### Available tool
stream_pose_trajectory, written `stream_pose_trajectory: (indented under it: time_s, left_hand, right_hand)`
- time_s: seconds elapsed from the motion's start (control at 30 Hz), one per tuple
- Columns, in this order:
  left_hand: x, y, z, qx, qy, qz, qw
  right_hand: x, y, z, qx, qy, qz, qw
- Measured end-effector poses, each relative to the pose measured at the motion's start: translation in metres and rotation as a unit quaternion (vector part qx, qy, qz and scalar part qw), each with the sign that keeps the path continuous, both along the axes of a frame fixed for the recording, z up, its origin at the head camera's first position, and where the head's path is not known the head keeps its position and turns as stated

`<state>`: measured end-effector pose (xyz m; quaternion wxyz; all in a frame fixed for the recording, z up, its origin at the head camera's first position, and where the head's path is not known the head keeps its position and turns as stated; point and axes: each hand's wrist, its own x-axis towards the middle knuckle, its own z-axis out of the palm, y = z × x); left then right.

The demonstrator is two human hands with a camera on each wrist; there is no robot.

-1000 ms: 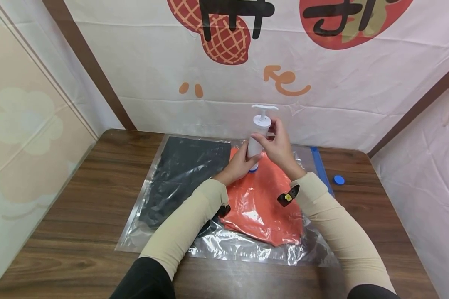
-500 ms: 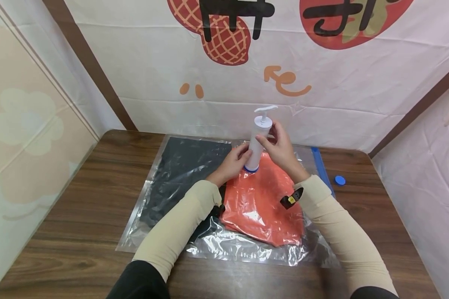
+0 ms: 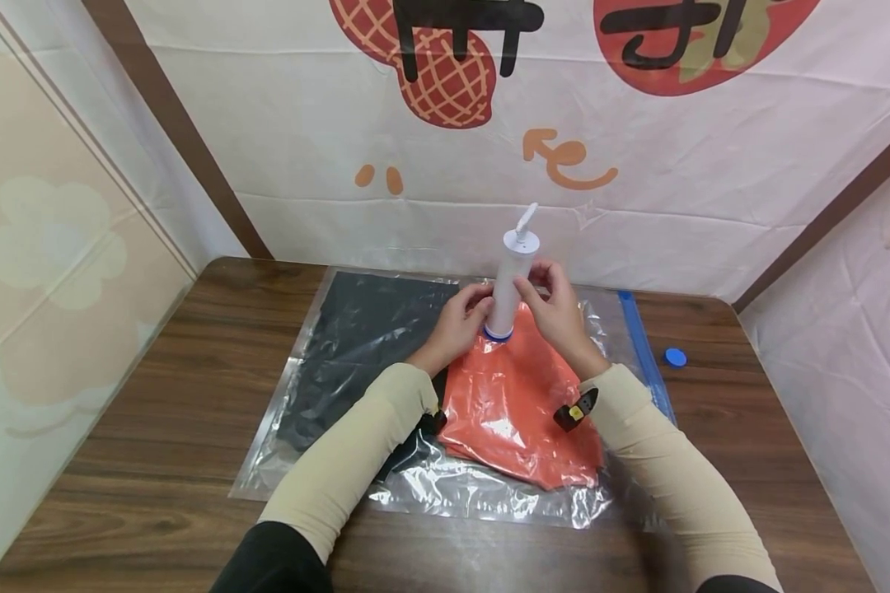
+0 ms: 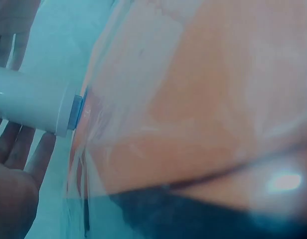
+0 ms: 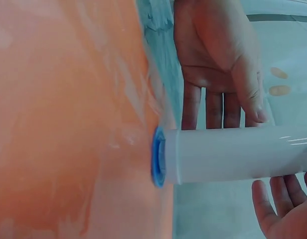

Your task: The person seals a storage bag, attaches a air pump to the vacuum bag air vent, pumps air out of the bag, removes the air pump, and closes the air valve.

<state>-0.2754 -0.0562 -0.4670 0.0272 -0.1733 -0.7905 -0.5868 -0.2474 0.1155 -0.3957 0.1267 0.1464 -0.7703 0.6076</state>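
Observation:
A white hand vacuum pump stands nearly upright, its blue-ringed foot on the valve area of a clear storage bag. Under the film lie orange cloth and dark cloth. My left hand holds the lower barrel from the left, thumb in front, fingers passing behind, as the right wrist view shows. Higher up on the other side, my right hand grips the barrel between thumb and fingers. The pump's handle sticks up untouched, turned nearly end-on. In the left wrist view, the blue foot meets the film.
A small round blue cap lies on the wooden table, right of the bag. Along the bag's right side runs a blue zip strip. A printed cloth wall rises just behind the table.
The pump's handle has swung from sideways to nearly end-on as the barrel turned. My right hand has slid a little lower on it; my left hand has shifted slightly left from the foot.

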Motion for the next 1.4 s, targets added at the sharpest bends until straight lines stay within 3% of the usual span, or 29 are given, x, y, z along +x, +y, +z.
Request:
stream_pose_trajectory:
  time_s: [0.33,0.53,0.73,0.87,1.17,1.4]
  left_hand:
    - [-0.003,0.004,-0.003,0.042,-0.008,0.02,0.9989]
    - [-0.002,0.007,0.0,0.046,-0.014,-0.009,0.9988]
    - [0.002,0.006,0.003,0.019,-0.029,-0.027,0.999]
    - [0.003,0.004,0.005,0.012,-0.027,-0.013,0.9995]
    - [0.0,0.005,0.004,0.066,0.003,0.036,0.9972]
    - [-0.001,0.008,0.002,0.084,0.008,0.023,0.9962]
  right_hand:
    - [0.005,-0.003,-0.002,-0.007,-0.006,0.032,0.9994]
    - [0.004,-0.005,-0.004,-0.009,-0.012,0.053,0.9985]
    - [0.003,-0.003,-0.005,-0.001,-0.013,0.033,0.9994]
    - [0.004,0.0,-0.005,0.005,-0.011,0.021,0.9997]
    - [0.002,0.002,-0.009,-0.006,-0.015,0.019,0.9997]
    - [0.004,-0.001,-0.013,-0.02,-0.021,0.034,0.999]
